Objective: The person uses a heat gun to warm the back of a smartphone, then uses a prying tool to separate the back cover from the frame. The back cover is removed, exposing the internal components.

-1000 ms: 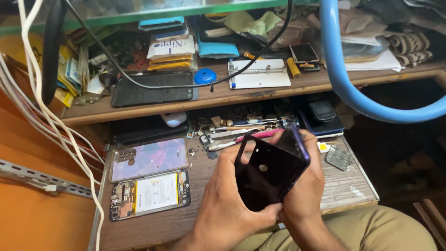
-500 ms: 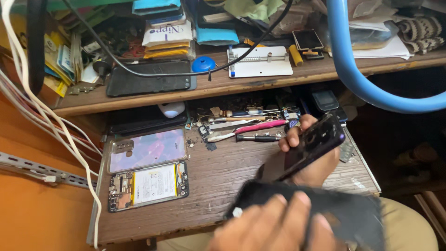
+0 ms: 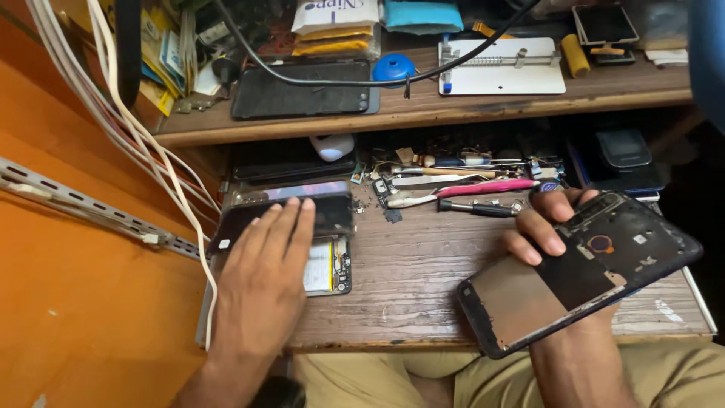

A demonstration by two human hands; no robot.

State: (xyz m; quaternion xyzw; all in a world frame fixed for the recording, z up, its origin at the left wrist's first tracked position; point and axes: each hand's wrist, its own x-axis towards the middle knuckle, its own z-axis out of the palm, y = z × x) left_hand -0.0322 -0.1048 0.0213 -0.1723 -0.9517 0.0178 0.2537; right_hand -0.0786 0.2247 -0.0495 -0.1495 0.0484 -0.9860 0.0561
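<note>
On the upper wooden shelf [image 3: 423, 113] a white pouch [image 3: 336, 13] tops flat yellow packets [image 3: 332, 45], beside a teal pack [image 3: 421, 15]. The right hand [image 3: 555, 227] grips an opened black phone frame [image 3: 578, 272], inside up, over the scratched wooden desk [image 3: 408, 279]. The left hand [image 3: 260, 279] lies flat, fingers spread, on a glossy black screen panel [image 3: 283, 219].

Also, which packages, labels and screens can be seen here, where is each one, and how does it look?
White paper packet: upper shelf, top centre, on yellow packets; blue print.
Dark flat phone screen: upper shelf, lying flat, black rectangle.
Black screen panel: left of the desk, under the left hand.
Small black display: upper shelf, right; square, pale-edged.
Black opened phone frame: in the right hand, tilted.
</note>
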